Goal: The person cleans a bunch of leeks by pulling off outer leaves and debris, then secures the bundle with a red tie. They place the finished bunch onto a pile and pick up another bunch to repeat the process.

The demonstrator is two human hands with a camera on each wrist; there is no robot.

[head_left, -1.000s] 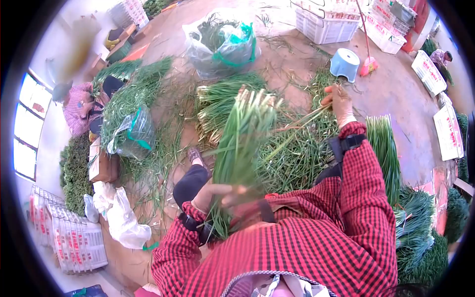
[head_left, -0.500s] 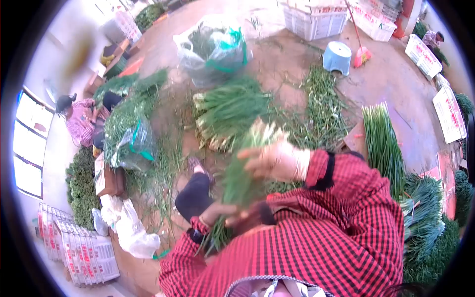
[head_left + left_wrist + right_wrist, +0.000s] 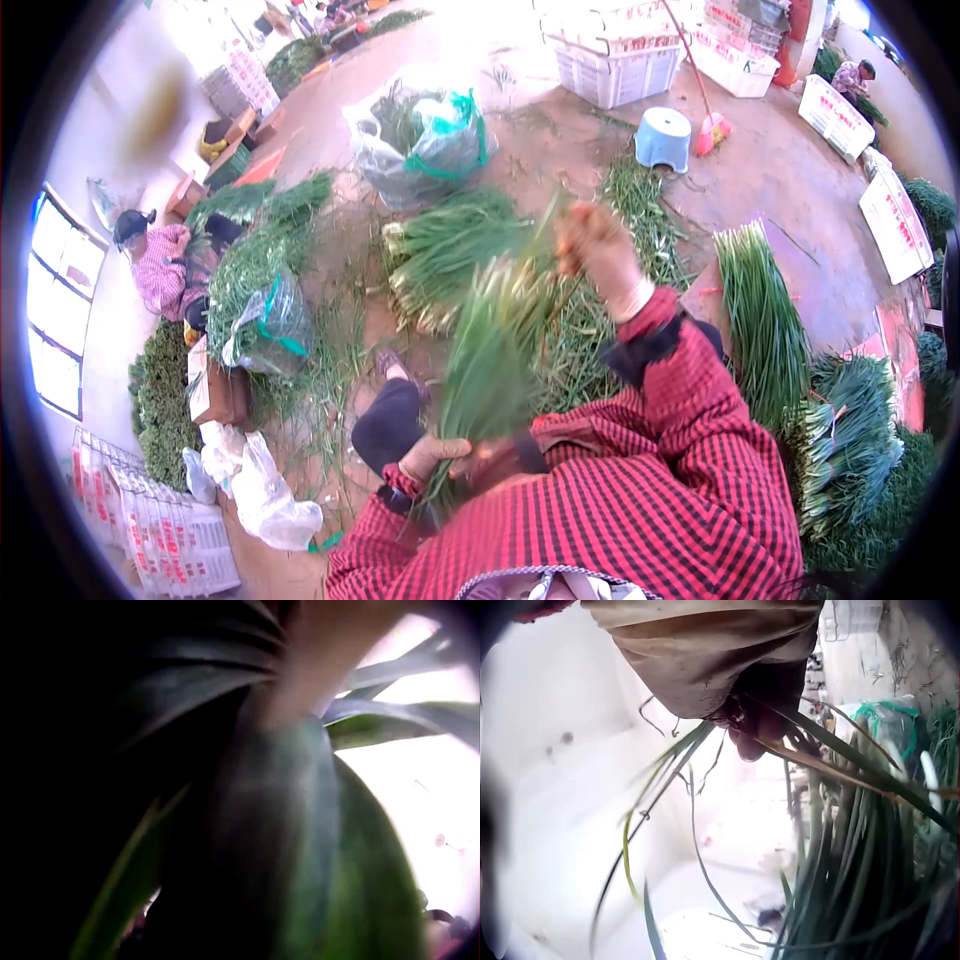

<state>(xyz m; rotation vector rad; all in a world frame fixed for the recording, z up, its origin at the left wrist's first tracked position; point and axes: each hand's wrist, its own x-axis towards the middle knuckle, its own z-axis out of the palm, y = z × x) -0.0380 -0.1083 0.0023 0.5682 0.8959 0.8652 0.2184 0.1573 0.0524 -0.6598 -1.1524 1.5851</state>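
Note:
Near my lap, my left hand (image 3: 432, 458) grips a bunch of garlic chives (image 3: 485, 360) by its leafy end, the pale stalk ends pointing up and away. My right hand (image 3: 605, 255), in a thin tan glove, is raised just beyond those stalk ends. Between its curled fingers it pinches a few loose chive leaves (image 3: 840, 750), some green and some withered brown. The bunch stands below and to the side in the right wrist view. Dark, blurred chive leaves (image 3: 300, 847) fill much of the left wrist view.
A pile of chives (image 3: 445, 255) lies ahead, with trimmed leaves (image 3: 640, 205) scattered beside it. More bundles (image 3: 760, 320) lie at right. A stuffed plastic bag (image 3: 415, 150), a blue stool (image 3: 663, 138) and white crates (image 3: 615, 70) stand farther off. Another person (image 3: 160, 260) sits at left.
My right hand came in from the far right to the bunch's stalk ends, then drew back up and away with loose leaves. The left hand keeps its hold on the bunch.

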